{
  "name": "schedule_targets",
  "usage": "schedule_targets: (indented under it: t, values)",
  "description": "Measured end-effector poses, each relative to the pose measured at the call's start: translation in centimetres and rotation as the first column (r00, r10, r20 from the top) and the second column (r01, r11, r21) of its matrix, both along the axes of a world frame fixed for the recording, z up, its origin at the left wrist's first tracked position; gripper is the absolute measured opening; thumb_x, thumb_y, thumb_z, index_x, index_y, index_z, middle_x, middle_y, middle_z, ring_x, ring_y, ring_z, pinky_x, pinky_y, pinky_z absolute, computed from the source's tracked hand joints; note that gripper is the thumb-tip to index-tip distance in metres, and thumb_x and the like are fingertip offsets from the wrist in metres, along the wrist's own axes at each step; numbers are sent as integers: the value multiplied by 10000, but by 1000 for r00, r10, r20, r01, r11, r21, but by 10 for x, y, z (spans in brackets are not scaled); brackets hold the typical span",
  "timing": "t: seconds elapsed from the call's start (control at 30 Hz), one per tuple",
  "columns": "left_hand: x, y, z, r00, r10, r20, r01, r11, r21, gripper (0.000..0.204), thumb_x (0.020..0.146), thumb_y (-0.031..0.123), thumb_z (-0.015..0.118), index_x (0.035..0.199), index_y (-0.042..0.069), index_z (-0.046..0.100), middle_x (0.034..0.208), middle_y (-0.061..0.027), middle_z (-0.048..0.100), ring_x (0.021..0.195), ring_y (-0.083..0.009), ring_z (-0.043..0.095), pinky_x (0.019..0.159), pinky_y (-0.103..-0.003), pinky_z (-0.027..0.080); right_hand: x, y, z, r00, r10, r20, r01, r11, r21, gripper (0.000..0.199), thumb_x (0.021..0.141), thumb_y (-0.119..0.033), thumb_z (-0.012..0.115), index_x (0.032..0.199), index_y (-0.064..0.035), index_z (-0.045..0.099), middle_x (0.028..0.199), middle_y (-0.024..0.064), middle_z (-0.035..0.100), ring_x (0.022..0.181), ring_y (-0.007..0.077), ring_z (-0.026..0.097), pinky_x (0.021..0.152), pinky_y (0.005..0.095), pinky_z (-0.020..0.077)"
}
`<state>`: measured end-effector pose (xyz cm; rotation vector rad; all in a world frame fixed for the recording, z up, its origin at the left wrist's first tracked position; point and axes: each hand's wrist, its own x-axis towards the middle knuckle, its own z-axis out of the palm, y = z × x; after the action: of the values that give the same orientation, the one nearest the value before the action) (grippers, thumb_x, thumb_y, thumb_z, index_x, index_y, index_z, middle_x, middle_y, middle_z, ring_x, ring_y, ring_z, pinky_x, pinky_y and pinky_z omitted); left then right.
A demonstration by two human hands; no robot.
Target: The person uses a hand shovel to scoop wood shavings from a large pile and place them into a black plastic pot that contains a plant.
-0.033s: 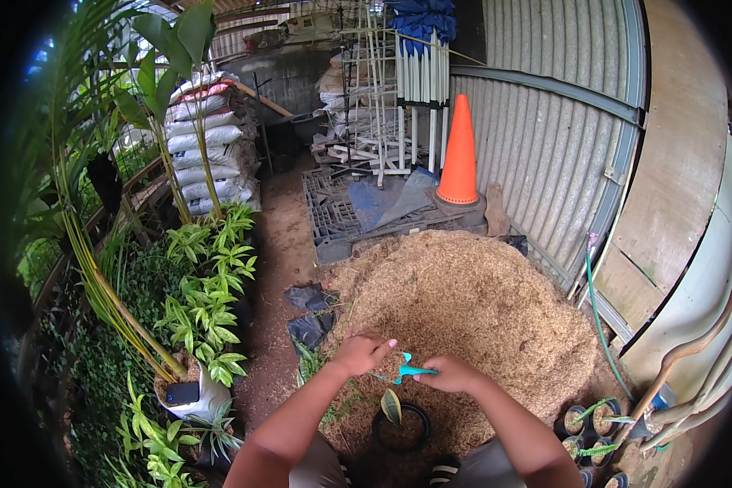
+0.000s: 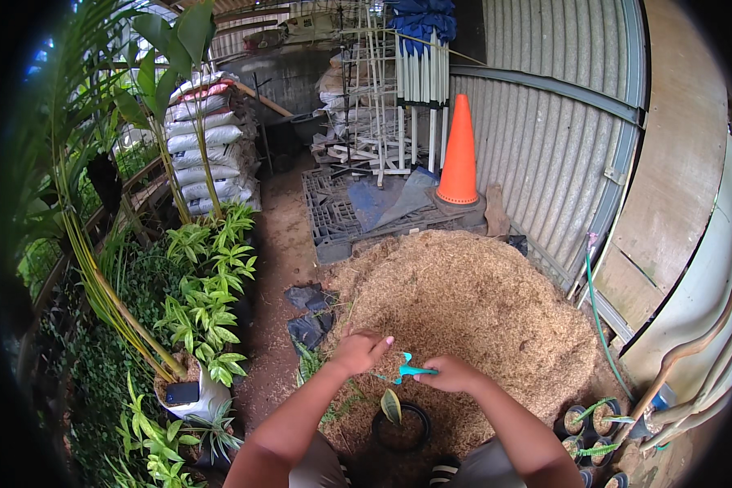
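Observation:
My right hand (image 2: 451, 375) grips the handle of a small teal trowel (image 2: 409, 371), whose blade points left. My left hand (image 2: 358, 350) hovers just left of the blade with its fingers curled and nothing visibly in it. Both hands are over the near edge of a big heap of tan sawdust-like mulch (image 2: 480, 309). Below them, between my knees, a black pot (image 2: 400, 427) holds a small plant with one upright green and yellow leaf (image 2: 391, 405).
Leafy potted plants (image 2: 207, 301) line the left side. Black plastic bags (image 2: 309, 313) lie left of the heap. An orange cone (image 2: 459, 154), a grey pallet and stacked white sacks (image 2: 211, 154) stand behind. Small potted seedlings (image 2: 590, 423) and a green hose (image 2: 598, 317) sit right.

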<state>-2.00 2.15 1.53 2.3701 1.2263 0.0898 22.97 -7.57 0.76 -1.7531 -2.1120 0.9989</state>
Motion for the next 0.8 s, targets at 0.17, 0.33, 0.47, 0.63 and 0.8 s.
schedule_targets:
  t: [0.17, 0.33, 0.47, 0.63, 0.8]
  values:
    - [-14, 9, -37, 930, 314, 194, -365, 857, 364, 593, 1012, 534, 406, 1402, 106, 531, 1374, -202, 554, 1341, -370, 470, 1177, -627, 184, 2, 6, -6, 998, -51, -47, 49, 998, -36, 395, 899, -471, 679, 960, -83, 725, 744, 131, 657, 715, 255, 654, 687, 392, 503]
    - [-11, 8, -16, 911, 318, 262, -395, 858, 330, 436, 948, 448, 547, 1153, 84, 672, 1195, -195, 653, 1152, -354, 609, 1039, -556, 389, 10, 7, -14, 976, -207, -65, 207, 978, -11, 396, 904, -460, 685, 941, -67, 723, 735, 115, 652, 706, 230, 637, 676, 385, 491]
    - [-8, -4, 3, 954, 284, 96, -298, 935, 193, 340, 877, 388, 629, 931, 61, 707, 946, -149, 723, 926, -337, 689, 896, -495, 483, 11, 5, -1, 951, -303, -61, 303, 953, -16, 393, 894, -458, 692, 939, -70, 733, 745, 123, 660, 726, 247, 652, 694, 391, 497]
    - [-11, 2, -27, 988, 116, 105, -134, 974, 182, 318, 861, 375, 644, 947, 77, 710, 881, -134, 726, 895, -318, 699, 888, -480, 494, 9, 3, 3, 941, -304, -145, 314, 948, 51, 411, 887, -466, 709, 832, -58, 712, 628, 71, 589, 599, 179, 549, 603, 361, 440]
    - [-12, 12, -35, 974, 213, -72, -193, 956, 219, 306, 873, 311, 617, 1056, 80, 700, 973, -135, 714, 950, -344, 685, 951, -492, 464, 10, 3, 4, 945, -303, -127, 309, 951, 32, 427, 883, -478, 709, 812, -57, 705, 639, 72, 594, 596, 173, 549, 601, 358, 439]
